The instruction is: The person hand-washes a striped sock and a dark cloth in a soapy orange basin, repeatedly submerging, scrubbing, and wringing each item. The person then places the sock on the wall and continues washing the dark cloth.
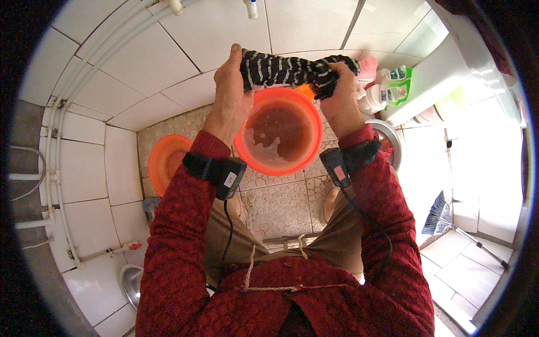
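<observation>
A black-and-white striped cloth [282, 70] is stretched sideways between my two hands, bunched and twisted toward its right end. My left hand [230, 92] grips the left end, thumb pointing up. Around the right part closes my right hand [343, 94], with some fabric sticking out past the fingers. Below and nearer to me stands a red-orange plastic basin [278, 168] on the floor, holding murky brownish water [280, 130] with patches of foam. An orange object [306, 91], partly hidden by the cloth, shows at the basin's far rim.
Another orange basin [162, 164] stands at left. On the right, a metal basin [396, 135] holds red material, partly behind my sleeve. Bottles and a green-and-white pouch [398, 90] stand beyond it. A broom [438, 217] lies far right. Pipes [57, 139] run along the left wall.
</observation>
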{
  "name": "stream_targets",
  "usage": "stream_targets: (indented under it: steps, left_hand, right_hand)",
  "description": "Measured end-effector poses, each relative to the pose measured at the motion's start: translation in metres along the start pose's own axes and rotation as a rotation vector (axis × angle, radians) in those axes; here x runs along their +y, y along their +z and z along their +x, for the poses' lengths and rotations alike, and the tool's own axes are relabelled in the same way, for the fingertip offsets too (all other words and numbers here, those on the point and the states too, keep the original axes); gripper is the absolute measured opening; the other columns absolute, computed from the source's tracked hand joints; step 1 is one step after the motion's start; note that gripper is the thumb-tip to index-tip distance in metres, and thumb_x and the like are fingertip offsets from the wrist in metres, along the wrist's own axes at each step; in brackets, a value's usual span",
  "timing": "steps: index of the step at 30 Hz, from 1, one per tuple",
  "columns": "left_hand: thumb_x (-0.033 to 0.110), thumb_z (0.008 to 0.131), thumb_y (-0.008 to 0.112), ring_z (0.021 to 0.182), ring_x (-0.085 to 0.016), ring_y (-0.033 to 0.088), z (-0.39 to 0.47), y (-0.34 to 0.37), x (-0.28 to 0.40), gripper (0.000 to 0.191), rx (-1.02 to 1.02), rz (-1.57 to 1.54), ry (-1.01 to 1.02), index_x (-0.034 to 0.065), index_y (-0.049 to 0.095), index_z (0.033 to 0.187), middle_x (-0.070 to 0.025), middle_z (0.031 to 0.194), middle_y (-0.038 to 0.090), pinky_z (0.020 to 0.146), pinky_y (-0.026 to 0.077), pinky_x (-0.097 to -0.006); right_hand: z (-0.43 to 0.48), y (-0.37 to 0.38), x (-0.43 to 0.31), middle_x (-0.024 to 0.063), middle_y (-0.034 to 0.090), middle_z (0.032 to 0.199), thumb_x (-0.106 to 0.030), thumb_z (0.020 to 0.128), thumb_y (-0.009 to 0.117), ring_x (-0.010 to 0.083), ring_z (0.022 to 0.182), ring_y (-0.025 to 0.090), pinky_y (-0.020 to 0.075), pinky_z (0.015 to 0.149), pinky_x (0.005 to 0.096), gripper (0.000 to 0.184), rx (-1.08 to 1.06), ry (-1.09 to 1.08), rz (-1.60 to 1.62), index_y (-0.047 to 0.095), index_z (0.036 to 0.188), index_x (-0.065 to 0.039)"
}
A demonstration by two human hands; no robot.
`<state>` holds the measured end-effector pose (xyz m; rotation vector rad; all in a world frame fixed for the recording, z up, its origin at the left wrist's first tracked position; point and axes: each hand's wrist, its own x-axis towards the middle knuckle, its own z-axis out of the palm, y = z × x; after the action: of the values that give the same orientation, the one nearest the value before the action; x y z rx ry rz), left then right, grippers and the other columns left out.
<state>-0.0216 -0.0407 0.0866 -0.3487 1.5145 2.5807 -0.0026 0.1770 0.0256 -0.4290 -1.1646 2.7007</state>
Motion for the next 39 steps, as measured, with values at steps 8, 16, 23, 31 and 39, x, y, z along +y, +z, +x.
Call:
stream_targets:
  steps: [8, 16, 23, 31, 39]
  left_hand:
    - [0.03, 0.107, 0.073, 0.065, -0.016, 0.058, -0.03, 0.023, -0.05, 0.036, -0.19, 0.851, 0.583, 0.0034, 0.062, 0.087, -0.0047, 0.075, 0.064, 0.061, 0.052, -0.0357]
    - [0.025, 0.105, 0.073, 0.063, -0.02, 0.051, -0.048, 0.038, -0.078, 0.034, -0.254, 0.862, 0.936, 0.0013, 0.057, 0.086, -0.0111, 0.069, 0.054, 0.06, 0.048, -0.0405]
    - [0.026, 0.108, 0.066, 0.08, -0.017, 0.057, -0.01, 0.035, -0.071, 0.034, 0.013, 0.677, 0.565, -0.0021, 0.06, 0.09, -0.0088, 0.083, 0.062, 0.076, 0.052, -0.0386]
    - [0.026, 0.112, 0.057, 0.074, -0.016, 0.045, -0.055, 0.053, -0.104, 0.04, -0.123, 0.697, 0.63, -0.0035, 0.057, 0.085, -0.0029, 0.073, 0.051, 0.066, 0.044, -0.038]
    - [0.021, 0.112, 0.056, 0.128, -0.025, 0.063, -0.036, 0.037, -0.095, 0.035, -0.28, 0.67, 0.654, 0.0002, 0.064, 0.139, -0.0154, 0.139, 0.065, 0.11, 0.052, -0.0391]
  right_hand:
    - [-0.056, 0.014, 0.046, 0.009, 0.067, 0.12, -0.023, 0.097, 0.086, 0.0216, 0.104, 0.067, 0.059, 0.093, 0.037, 0.052, -0.44, -0.658, -0.852, 0.055, 0.135, -0.006]
    - [-0.054, 0.013, 0.037, 0.0084, 0.068, 0.1, -0.038, 0.09, 0.081, 0.0245, 0.091, 0.067, 0.0583, 0.084, 0.0395, 0.042, -0.048, 0.118, 0.047, 0.066, 0.116, -0.008]
    - [-0.078, 0.029, 0.06, 0.0114, 0.066, 0.104, -0.02, 0.088, 0.08, 0.0228, 0.088, 0.066, 0.0571, 0.073, 0.0422, 0.043, -0.037, -0.393, -0.272, 0.059, 0.12, -0.001]
    - [-0.047, 0.015, 0.01, 0.011, 0.063, 0.089, -0.022, 0.09, 0.078, 0.0248, 0.072, 0.059, 0.0522, 0.065, 0.047, 0.03, 0.252, -0.034, -0.408, 0.062, 0.106, -0.003]
    - [-0.065, -0.016, 0.035, 0.0188, 0.065, 0.122, -0.023, 0.072, 0.095, 0.0366, 0.11, 0.067, 0.0555, 0.094, 0.0482, 0.091, -0.251, -0.565, -0.955, 0.047, 0.148, -0.005]
